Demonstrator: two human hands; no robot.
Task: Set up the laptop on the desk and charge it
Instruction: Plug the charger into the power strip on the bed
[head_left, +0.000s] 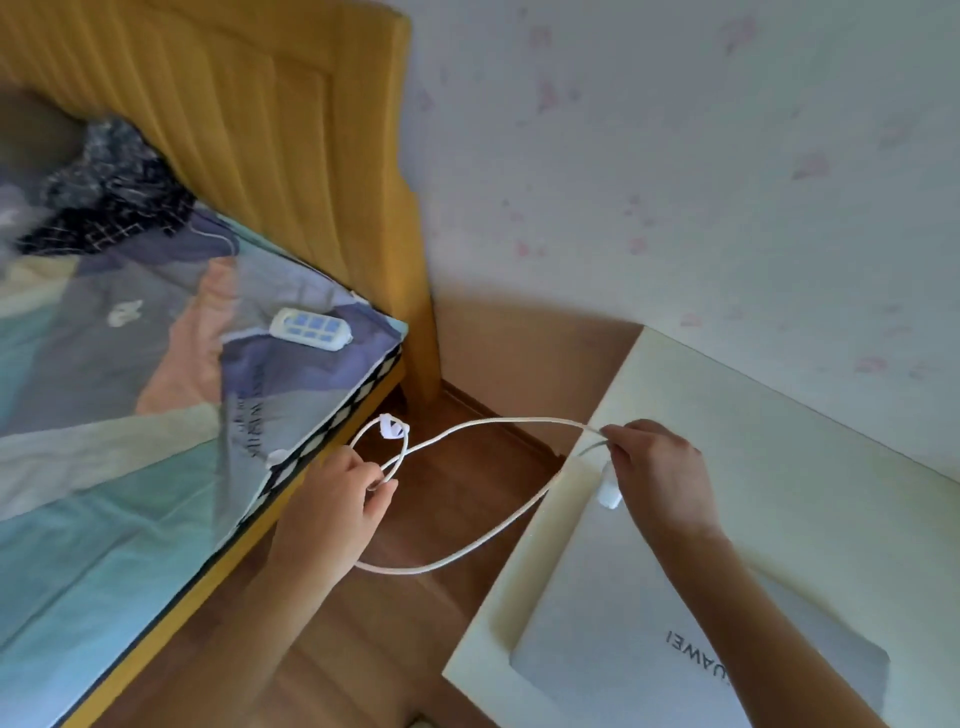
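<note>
A closed grey laptop (649, 623) lies on the cream desk (779, 441) at the lower right. A white charging cable (467, 556) hangs in loops over the floor between bed and desk. My left hand (337, 499) pinches one loop of it near the bed's edge. My right hand (654, 467) holds the cable's other end above the desk's left corner. A white charger block (609, 491) shows just under that hand. A white cable tie (392, 427) sits on the loop. A white power strip (310, 328) lies on the bed.
The bed (130, 415) with a patterned sheet fills the left, with a yellow headboard (260, 130) behind it. Dark checked cloth (114, 192) is heaped near the pillow end. A narrow strip of wooden floor (457, 493) runs between bed and desk. The wall (675, 156) is behind.
</note>
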